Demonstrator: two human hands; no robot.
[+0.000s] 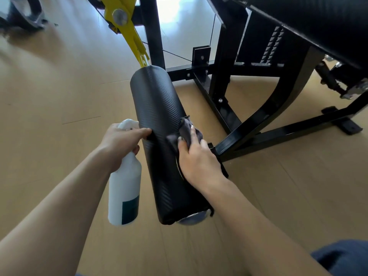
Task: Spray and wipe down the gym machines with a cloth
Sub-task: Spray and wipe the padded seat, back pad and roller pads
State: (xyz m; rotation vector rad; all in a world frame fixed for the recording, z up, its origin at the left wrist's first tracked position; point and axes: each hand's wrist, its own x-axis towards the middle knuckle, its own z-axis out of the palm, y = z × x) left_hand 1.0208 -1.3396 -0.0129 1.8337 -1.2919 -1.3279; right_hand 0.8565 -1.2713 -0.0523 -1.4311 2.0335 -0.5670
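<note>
A long black textured roller pad (159, 108) hangs from a yellow lever arm (131, 34) in the middle of the view. My left hand (119, 142) grips a white spray bottle (124, 192) by its trigger head, just left of the pad, with the forefinger stretched along the nozzle toward the pad. My right hand (196, 162) holds a dark grey cloth (186, 131) bunched under its fingers and presses it against the pad's right side.
The machine's black steel frame (256, 114) spreads over the wooden floor (59, 86) to the right. A large black padded seat (318, 20) juts in at the top right. Another dark machine base (22, 14) sits at the top left.
</note>
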